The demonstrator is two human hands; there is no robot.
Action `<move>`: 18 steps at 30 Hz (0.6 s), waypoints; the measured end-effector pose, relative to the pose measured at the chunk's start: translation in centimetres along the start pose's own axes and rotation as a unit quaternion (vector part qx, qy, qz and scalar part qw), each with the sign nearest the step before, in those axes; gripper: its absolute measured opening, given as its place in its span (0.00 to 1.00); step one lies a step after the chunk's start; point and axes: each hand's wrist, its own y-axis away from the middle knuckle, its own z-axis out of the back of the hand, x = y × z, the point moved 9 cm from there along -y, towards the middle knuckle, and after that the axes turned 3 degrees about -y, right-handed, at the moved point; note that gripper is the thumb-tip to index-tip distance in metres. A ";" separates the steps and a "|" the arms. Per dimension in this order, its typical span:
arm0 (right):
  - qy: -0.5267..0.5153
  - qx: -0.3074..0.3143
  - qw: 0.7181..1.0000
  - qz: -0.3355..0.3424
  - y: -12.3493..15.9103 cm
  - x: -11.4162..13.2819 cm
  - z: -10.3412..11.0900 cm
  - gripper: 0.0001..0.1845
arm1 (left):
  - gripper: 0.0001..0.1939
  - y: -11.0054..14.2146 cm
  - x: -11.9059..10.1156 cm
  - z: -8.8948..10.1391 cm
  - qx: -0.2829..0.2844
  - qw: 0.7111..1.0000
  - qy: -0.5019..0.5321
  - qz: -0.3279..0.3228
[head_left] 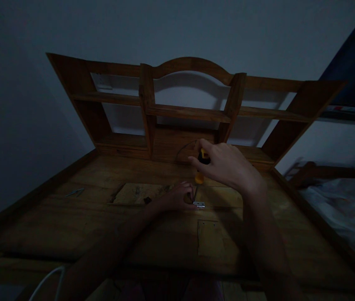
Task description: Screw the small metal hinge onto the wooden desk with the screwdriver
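My right hand (224, 164) is closed around the black and yellow handle of a screwdriver (199, 177). The screwdriver stands nearly upright, its thin shaft pointing down at a small silver metal hinge (200, 204). At the hinge's left end, my left hand (180, 197) has thumb and fingers curled in a pinch, close round the shaft's tip. The hinge lies on the wooden desktop (164, 234), by the lower edge of a pale wooden piece (224, 197). A screw under the tip is too small to make out.
A wooden shelf unit (190, 112) rises along the desk's back edge. A rough recessed patch (139, 193) lies left of my hands, and a small thin tool (74, 192) lies farther left. Nearer me is a rectangular wood panel (210, 238). A white cable (48, 276) hangs at the lower left.
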 end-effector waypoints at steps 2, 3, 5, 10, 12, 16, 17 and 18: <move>-0.036 0.010 0.999 0.022 0.0 0.3 -0.1 0.16 | 0.21 0.0 0.0 0.1 -0.003 1.000 -0.002 0.003; -0.061 0.018 0.997 0.038 0.1 0.6 -0.2 0.14 | 0.21 0.0 0.0 0.1 -0.004 1.000 -0.002 0.004; -0.089 0.030 0.994 0.061 0.2 0.9 -0.4 0.13 | 0.22 0.0 0.1 0.1 -0.003 1.000 0.002 0.008; -0.005 0.003 1.000 0.011 0.1 -0.3 -0.4 0.24 | 0.22 0.0 0.1 -0.1 0.011 1.000 0.000 0.010; -0.019 0.010 1.000 0.014 0.1 -0.3 -0.5 0.21 | 0.22 0.0 0.2 -0.2 0.012 1.000 -0.004 0.008; -0.102 0.030 0.993 0.052 0.1 0.6 -0.5 0.12 | 0.22 0.1 0.4 -0.3 0.006 1.000 -0.008 0.003; -0.106 0.030 0.992 0.057 0.1 0.7 -0.6 0.11 | 0.21 0.1 0.4 -0.4 0.005 1.000 -0.007 0.002; -0.099 0.025 0.993 0.056 0.1 0.8 -0.5 0.12 | 0.21 0.1 0.5 -0.4 0.004 1.000 -0.004 0.002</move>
